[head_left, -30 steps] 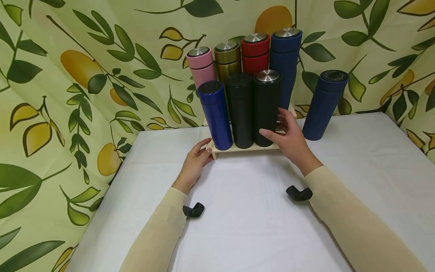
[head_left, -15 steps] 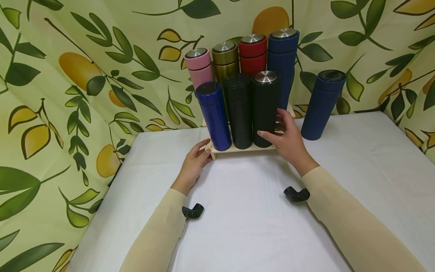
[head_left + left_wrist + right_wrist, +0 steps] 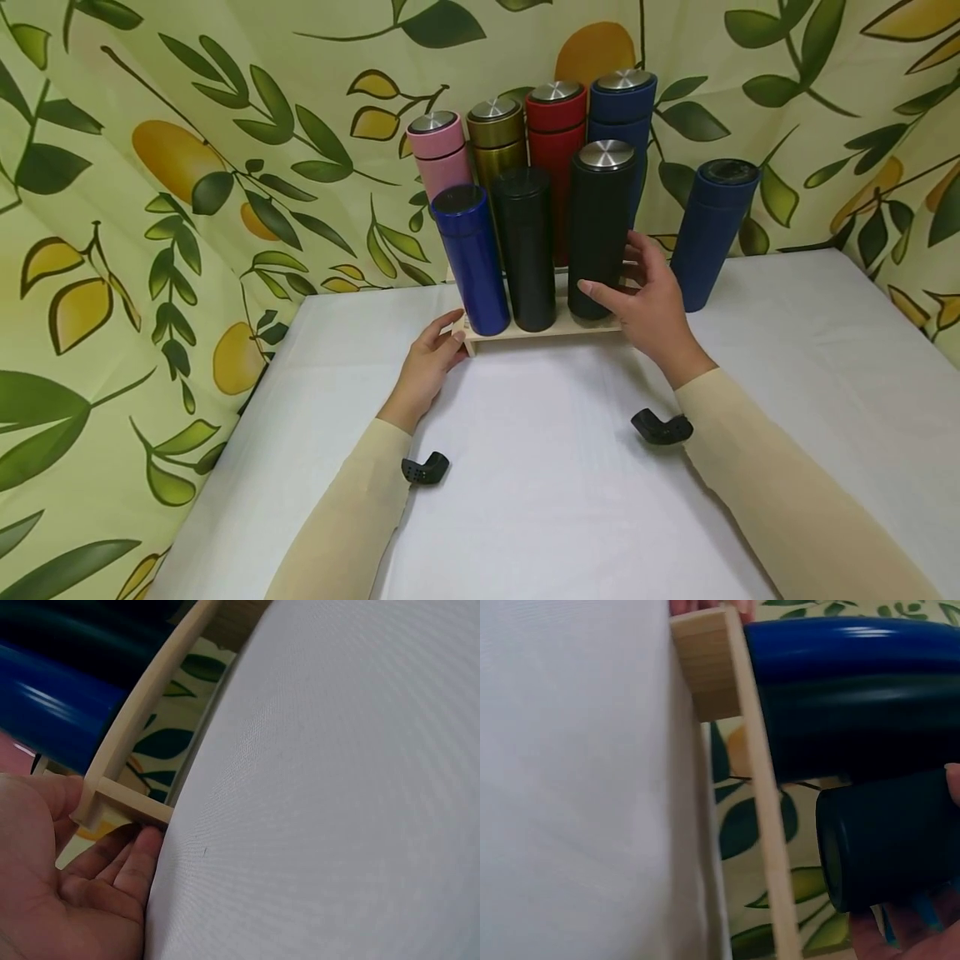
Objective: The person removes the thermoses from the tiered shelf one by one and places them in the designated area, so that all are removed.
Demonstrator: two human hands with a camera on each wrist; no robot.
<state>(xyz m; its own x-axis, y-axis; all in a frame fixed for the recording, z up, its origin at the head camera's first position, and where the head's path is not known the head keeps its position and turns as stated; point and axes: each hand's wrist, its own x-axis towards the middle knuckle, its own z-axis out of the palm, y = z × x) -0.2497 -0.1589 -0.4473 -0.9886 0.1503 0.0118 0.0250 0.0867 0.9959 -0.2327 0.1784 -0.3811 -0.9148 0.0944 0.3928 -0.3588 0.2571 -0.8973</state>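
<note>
My right hand [image 3: 652, 304] grips the lower part of a matte black thermos flask [image 3: 598, 217] with a silver lid. In the right wrist view the flask's base [image 3: 831, 855] shows apart from the edge of the wooden rack [image 3: 756, 742]. My left hand [image 3: 429, 362] holds the left front corner of this two-tier rack, thumb and fingers at its end in the left wrist view. On the front tier stand a glossy blue flask [image 3: 474, 267] and another black flask [image 3: 531, 258]. Behind them are pink [image 3: 437, 158], gold [image 3: 497, 137], red [image 3: 557, 125] and navy [image 3: 621, 104] flasks, partly hidden.
A separate navy flask [image 3: 712, 237] with a dark lid stands on the white-covered table [image 3: 540, 467], right of the rack and close to my right hand. A leaf-patterned cloth [image 3: 300, 83] hangs directly behind the rack and along the left side.
The held black flask has risen and shifted right, opening a gap from the other black flask. My right hand moved right with it. My left hand stays at the rack's corner.
</note>
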